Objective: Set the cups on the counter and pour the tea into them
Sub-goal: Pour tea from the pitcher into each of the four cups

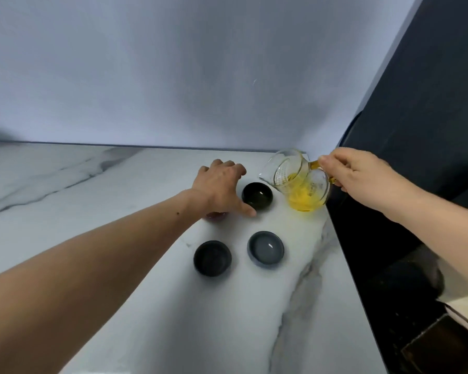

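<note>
Right hand (362, 176) first: from the head camera I see it pinching the amber handle of a glass pitcher (297, 182), held above the marble counter (119, 238) near its far right corner. I have the pitcher tilted, spout pointing left and down toward a dark cup (257, 196), and yellow tea (303, 198) is pooled in the low side of the glass. I cannot make out any stream leaving the spout.

Across from it, my left hand (219, 184) lies palm down with its fingers spread, unclenched, just left of that dark cup, the thumb reaching along the cup's near edge. Beneath the wrist I see a sliver of something reddish (216, 215); I cannot tell what it is.

Nearer to me, two more cups stand on the counter side by side: a black cup (212, 258) on the left and a grey cup (266, 248) on the right, apart from each other.
</note>
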